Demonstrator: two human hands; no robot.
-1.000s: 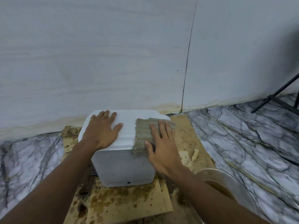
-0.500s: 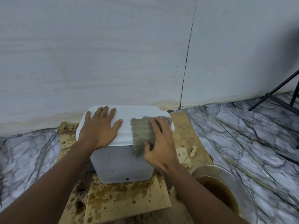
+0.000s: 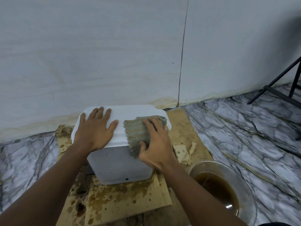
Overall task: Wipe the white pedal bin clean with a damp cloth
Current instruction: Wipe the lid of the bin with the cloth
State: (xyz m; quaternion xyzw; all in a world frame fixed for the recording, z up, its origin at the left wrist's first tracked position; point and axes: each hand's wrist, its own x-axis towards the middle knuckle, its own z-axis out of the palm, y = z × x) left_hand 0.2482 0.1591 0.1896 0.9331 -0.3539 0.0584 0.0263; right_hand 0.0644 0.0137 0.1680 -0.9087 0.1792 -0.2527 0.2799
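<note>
Head view: the white pedal bin (image 3: 120, 163) stands on a stained cardboard sheet (image 3: 127, 201) laid on the marble floor (image 3: 244, 128), at the sheet's far edge, close to the wall (image 3: 97, 54). Its lid (image 3: 135, 111) has its long axis running left to right across the view. The left hand (image 3: 96, 129) lies flat, fingers straight and spread, pressing on the lid's left half. The right hand (image 3: 156, 144) has its fingers curled over the cloth (image 3: 136, 132), thumb on the flap that drapes over the lid's front edge, so it grips the cloth at the lid's right end.

The bare stretch of lid lies to the left of the cloth, between the two hands. The front wall, dotted with dark specks, lies directly below the cloth. The right hand is the nearer to both. A stroke leftward along the long axis would likely soon meet the left thumb. A bowl (image 3: 241, 176) of brown water sits near the sheet's right front corner.
</note>
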